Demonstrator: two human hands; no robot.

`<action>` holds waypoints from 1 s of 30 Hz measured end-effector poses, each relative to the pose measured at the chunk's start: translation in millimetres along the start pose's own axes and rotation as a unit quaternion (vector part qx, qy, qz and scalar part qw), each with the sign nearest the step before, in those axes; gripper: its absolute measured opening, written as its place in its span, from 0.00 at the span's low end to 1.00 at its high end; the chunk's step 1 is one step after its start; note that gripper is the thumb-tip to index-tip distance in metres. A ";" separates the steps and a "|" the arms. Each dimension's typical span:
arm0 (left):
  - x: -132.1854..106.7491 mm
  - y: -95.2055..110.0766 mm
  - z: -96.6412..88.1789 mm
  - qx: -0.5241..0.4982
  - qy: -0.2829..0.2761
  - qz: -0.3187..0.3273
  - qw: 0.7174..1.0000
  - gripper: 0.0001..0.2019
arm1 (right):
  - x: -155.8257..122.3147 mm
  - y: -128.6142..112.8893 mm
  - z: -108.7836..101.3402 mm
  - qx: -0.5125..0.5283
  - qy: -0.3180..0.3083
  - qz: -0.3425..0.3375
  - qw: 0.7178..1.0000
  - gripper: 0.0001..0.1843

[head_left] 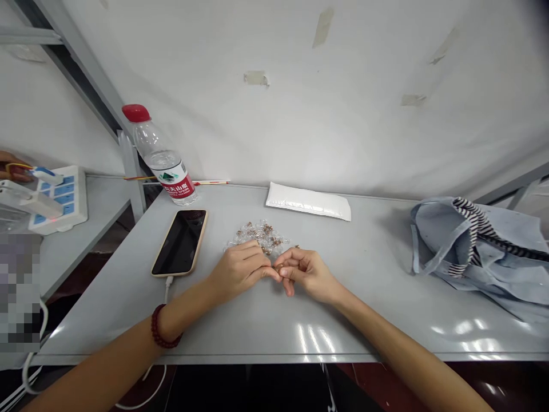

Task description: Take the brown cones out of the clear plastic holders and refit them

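Note:
My left hand (240, 270) and my right hand (306, 273) meet fingertip to fingertip on the grey table (369, 320), both closed in a pinch on a tiny brownish piece (278, 268) that I cannot make out clearly. Just behind the hands lies a small heap of clear little bags with brown parts (259, 236). A red bead bracelet (160, 335) circles my left wrist.
A black phone (180, 241) with a cable lies left of the hands, behind it a water bottle with a red cap (160, 157). A white padded envelope (307, 201) lies at the back, a blue cloth bag (476, 252) at the right. Far left stands a power strip (60, 197).

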State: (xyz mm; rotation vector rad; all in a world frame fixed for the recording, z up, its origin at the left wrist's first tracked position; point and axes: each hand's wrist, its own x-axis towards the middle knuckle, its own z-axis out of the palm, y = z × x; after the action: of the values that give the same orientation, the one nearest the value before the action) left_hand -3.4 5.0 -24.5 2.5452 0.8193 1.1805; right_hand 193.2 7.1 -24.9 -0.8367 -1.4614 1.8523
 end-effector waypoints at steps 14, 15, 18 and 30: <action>0.9 -3.1 -4.1 0.115 -0.009 -0.055 0.992 0.13 | 3.7 -15.8 -40.5 -0.333 0.238 -0.060 0.910 0.09; 0.5 -3.1 -3.7 0.114 -0.018 -0.065 0.991 0.13 | 4.7 -15.0 -45.8 -0.354 0.252 -0.058 0.899 0.09; -0.3 -3.1 -2.2 0.107 -0.052 -0.081 0.990 0.11 | 6.1 -13.3 -55.2 -0.401 0.258 -0.057 0.877 0.08; 1.6 -4.9 -6.6 0.101 -0.076 -0.087 0.988 0.12 | 2.3 -14.4 -68.8 -0.518 0.158 -0.068 0.838 0.12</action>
State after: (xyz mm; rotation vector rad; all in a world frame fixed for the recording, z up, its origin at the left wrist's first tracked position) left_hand -9.5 9.6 -21.1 2.6150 1.1475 0.8778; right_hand 247.7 51.5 -23.8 -1.3762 -2.1984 0.6318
